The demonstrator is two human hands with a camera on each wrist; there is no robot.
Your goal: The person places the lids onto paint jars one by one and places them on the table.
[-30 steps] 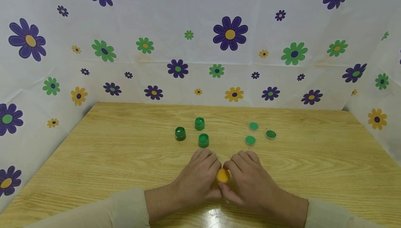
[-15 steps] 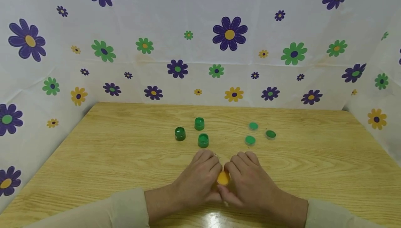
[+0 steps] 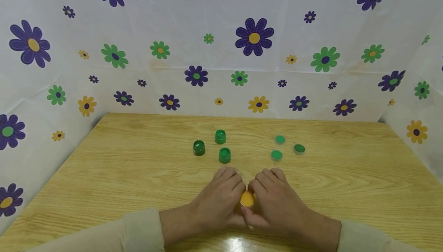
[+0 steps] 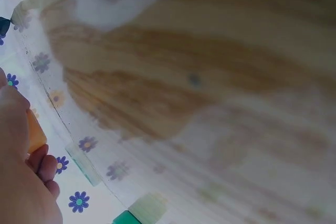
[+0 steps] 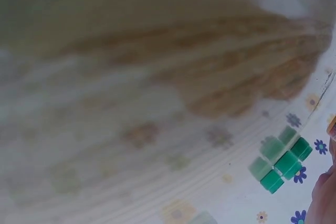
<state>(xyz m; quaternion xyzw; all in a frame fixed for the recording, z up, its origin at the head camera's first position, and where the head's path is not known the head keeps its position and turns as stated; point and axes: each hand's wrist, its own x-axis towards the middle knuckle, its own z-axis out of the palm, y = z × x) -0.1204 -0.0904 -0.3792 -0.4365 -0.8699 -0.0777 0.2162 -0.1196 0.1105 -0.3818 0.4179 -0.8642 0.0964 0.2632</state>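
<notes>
A small jar of yellow-orange paint (image 3: pixel 247 199) is held between both hands, its round top facing up. From the left, my left hand (image 3: pixel 221 194) grips it with curled fingers; my right hand (image 3: pixel 277 198) grips it from the other side, thumb at its near edge. Fingers cover most of the jar's sides. In the left wrist view, the jar's orange side (image 4: pixel 35 134) shows beside the left hand (image 4: pixel 21 166). Only an edge of the right hand (image 5: pixel 323 195) appears in the right wrist view. Whether the lid has turned cannot be seen.
Beyond the hands, three uncapped green paint jars (image 3: pixel 225 155) stand on the wooden table (image 3: pixel 121 167). Three green-stained lids (image 3: pixel 276 155) lie to their right. A white cloth with printed flowers (image 3: pixel 221 55) surrounds the table's back and sides.
The orange paint jar has shifted slightly toward me and its top shows rounder. Both hands have dipped a little with it, still gripping. Green jars and lids have stayed put.
</notes>
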